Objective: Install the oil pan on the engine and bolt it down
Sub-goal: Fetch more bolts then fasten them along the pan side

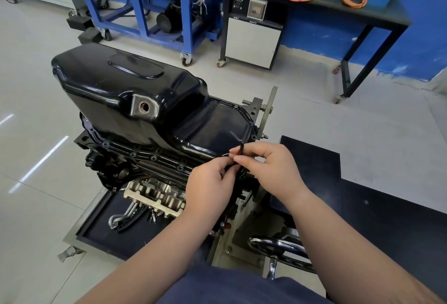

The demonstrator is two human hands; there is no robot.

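Note:
The glossy black oil pan (pixel 125 91) lies upside-up on the inverted engine block (pixel 135 166), its flange (pixel 154 157) lined with several bolts. Both hands meet at the pan's near right corner. My right hand (pixel 266 168) pinches a thin dark bolt (pixel 241 149) between thumb and fingertips, holding it upright over the flange. My left hand (pixel 210 180) has its fingers closed just beside it, touching the same small part; what it grips is hidden. The drain hole (pixel 145 106) faces me.
The engine hangs on a grey stand with a plate (pixel 267 110) and a black handwheel (pixel 278 248). A tray (pixel 101 228) below holds loose metal parts. A dark mat (pixel 377 202) lies to the right. Blue carts (pixel 154 6) and a bench (pixel 338 1) stand behind.

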